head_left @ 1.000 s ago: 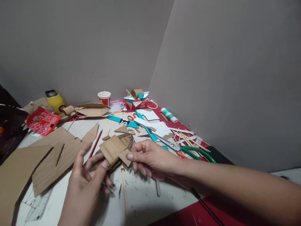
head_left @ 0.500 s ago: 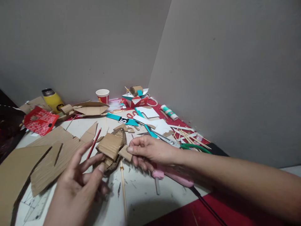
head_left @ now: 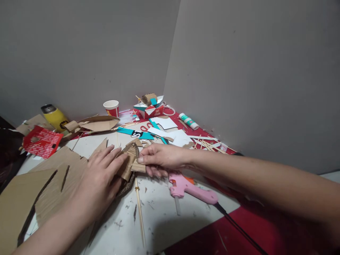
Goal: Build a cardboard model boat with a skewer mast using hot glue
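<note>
A small brown cardboard model (head_left: 130, 159) made of folded corrugated pieces sits in the middle of the white table (head_left: 159, 219). My left hand (head_left: 102, 173) lies flat on its left side, fingers stretched out and pressing on the cardboard. My right hand (head_left: 159, 159) reaches in from the right and pinches a small cardboard flap at the model's lower right edge between thumb and fingers. A thin wooden skewer (head_left: 140, 212) runs from under the model towards me.
A pink glue gun (head_left: 191, 189) with a black cord lies right of the hands. Large cardboard sheets (head_left: 50, 184) cover the left. At the back stand a yellow bottle (head_left: 54, 116), a paper cup (head_left: 111, 107), a glue stick (head_left: 188, 121), loose skewers (head_left: 209, 145) and paper scraps.
My left hand has moved forward from hovering and now lies flat on the cardboard model. My right hand keeps its pinch. The view has shifted, baring the glue gun.
</note>
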